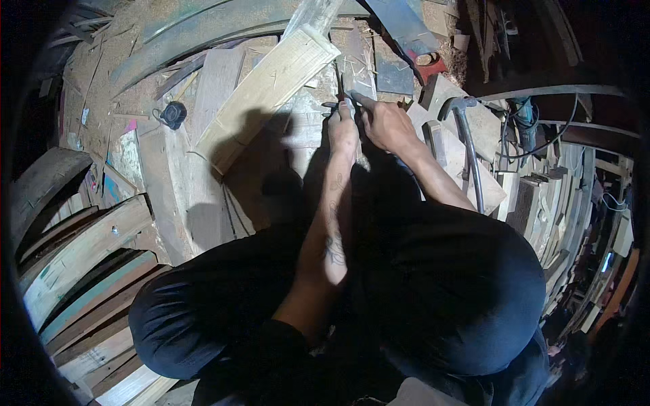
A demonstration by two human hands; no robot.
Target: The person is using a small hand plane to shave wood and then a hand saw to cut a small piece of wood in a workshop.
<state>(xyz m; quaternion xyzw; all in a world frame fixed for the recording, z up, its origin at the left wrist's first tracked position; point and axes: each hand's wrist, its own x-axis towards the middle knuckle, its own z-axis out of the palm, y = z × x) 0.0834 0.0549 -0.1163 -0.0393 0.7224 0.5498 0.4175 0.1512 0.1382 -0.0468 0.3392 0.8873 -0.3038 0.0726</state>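
Observation:
Close together in front of my knees, both hands work over the littered boards. My left hand (pixel 342 132) is closed around a thin dark rod-like piece (pixel 340 80), which points away from me; its exact kind does not show. Just to the right, my right hand (pixel 391 127) has its index finger stretched toward the same spot, with the other fingers curled under. Whatever those fingers hold is hidden. Left of my hands, a pale wooden plank (pixel 274 95) lies at a slant, its far end resting across a whitish board (pixel 313 17).
A black tape measure (pixel 174 115) lies at the left. On the right are a hammer (pixel 467 145) with a metal shaft, and a handsaw with a red handle (pixel 428 66). Curved wooden pieces (pixel 91 247) are stacked at the left, stacked boards (pixel 542 210) at the right. A power tool (pixel 525 128) with a cable sits far right.

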